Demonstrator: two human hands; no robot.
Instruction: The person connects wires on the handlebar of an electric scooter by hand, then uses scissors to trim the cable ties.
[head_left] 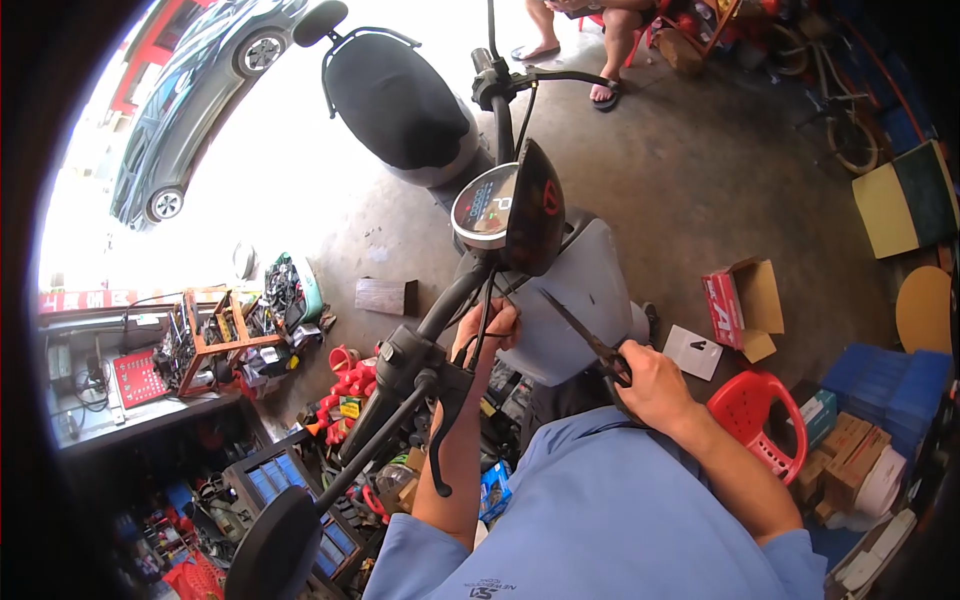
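A scooter stands before me, its round lit display (487, 205) beside a dark windscreen (535, 210) and its handlebar (455, 300) running down to the left. Dark cables (487, 305) hang below the display. My left hand (490, 325) is closed at these cables, near the grey front panel (575, 310); the handlebar and cables partly cover it. To the right, my right hand (650, 380) is wrapped round the handles of a long dark tool (590, 338) like pliers or scissors, its tip pointing up-left over the panel.
A red chair (757, 420), an open red box (730, 310) and a white card (692, 352) are at the right. Tools and parts crowd a shelf (215, 345) at the left. A seated person's legs (620, 45) show at the top.
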